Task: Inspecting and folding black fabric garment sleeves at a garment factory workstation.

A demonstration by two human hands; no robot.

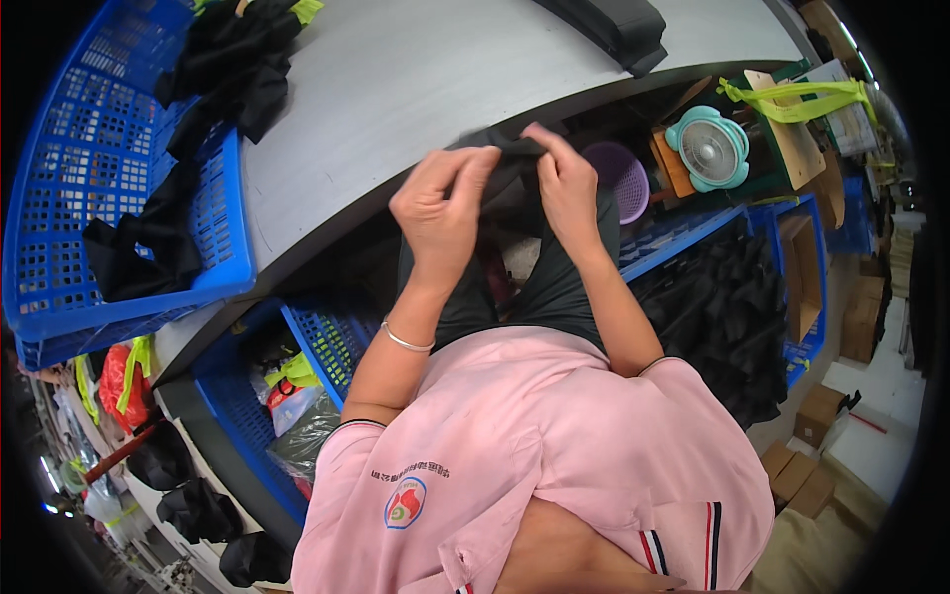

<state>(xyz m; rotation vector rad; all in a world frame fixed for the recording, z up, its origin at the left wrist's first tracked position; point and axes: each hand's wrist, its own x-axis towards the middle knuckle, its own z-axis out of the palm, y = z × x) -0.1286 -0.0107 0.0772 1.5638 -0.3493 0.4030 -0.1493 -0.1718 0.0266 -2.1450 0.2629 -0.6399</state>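
A piece of black fabric (pixel 517 148) stretches between my two hands in front of the table edge, partly smeared by motion. My left hand (pixel 443 208) pinches its left end between thumb and fingertips. At the other end, my right hand (pixel 568 188) has its fingers curled on the fabric, with the index finger reaching out along the top. Both hands are above my lap, close to the curved front edge of the grey table (pixel 396 109).
A blue plastic crate (pixel 237 218) with black fabric pieces (pixel 148 247) stands at the left. Black folded cloth (pixel 618 30) lies on the table's far side. To the right are a turquoise fan (pixel 709 148), a purple basket (pixel 623 183) and a blue crate of black cloth (pixel 717 317).
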